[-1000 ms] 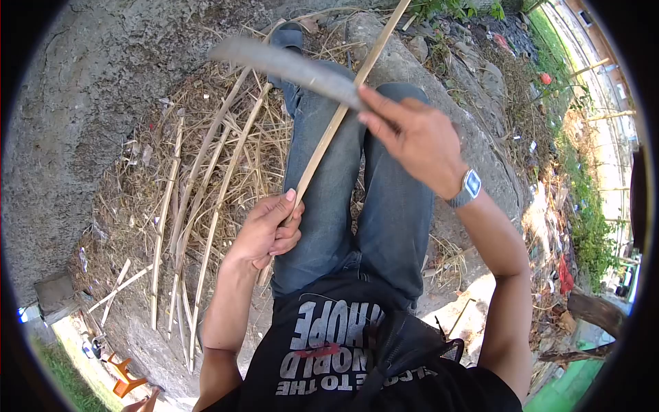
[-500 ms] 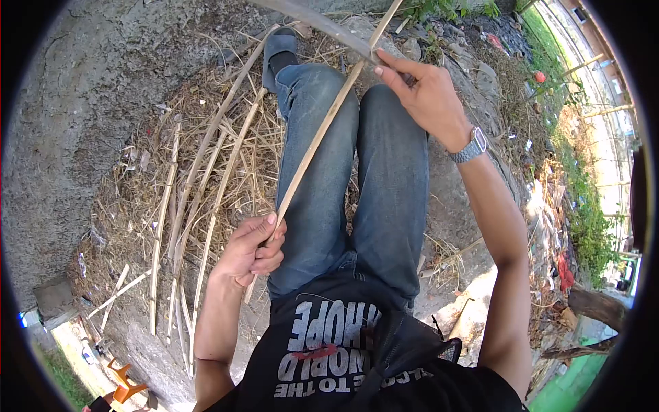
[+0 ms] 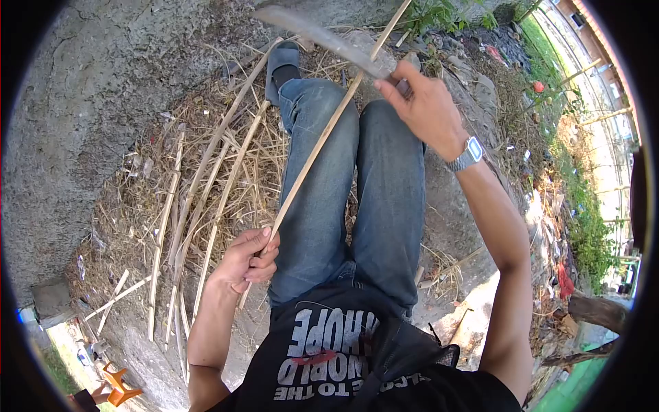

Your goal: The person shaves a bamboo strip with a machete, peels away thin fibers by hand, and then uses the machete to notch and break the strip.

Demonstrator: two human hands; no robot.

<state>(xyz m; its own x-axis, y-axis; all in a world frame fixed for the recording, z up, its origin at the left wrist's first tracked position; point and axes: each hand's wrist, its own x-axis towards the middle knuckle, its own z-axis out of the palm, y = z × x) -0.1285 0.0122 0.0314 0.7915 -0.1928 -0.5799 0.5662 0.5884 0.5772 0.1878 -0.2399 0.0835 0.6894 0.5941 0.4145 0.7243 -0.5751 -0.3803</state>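
Observation:
My left hand point(image 3: 248, 259) is closed around the lower part of a long, thin bamboo strip point(image 3: 317, 150), which slants up across my thighs to the top of the view. Gripped in my right hand point(image 3: 427, 108) is a machete point(image 3: 322, 40), its long grey blade pointing to the upper left. The blade crosses the strip near the strip's upper end, close to my right fingers. Most of the machete's handle is hidden inside my right hand.
Several split bamboo strips point(image 3: 163, 240) lie on the ground left of my legs, among shavings point(image 3: 137, 206). A rough grey wall point(image 3: 75, 130) rises at the left. An orange chair point(image 3: 118, 384) shows at the lower left, near another person's hand point(image 3: 100, 396). Rubble and plants lie to the right.
The machete has tilted, and more of its blade, including the tip, now shows. My left hand has shifted slightly down and left with the bamboo strip; my right fingers have curled further around the handle.

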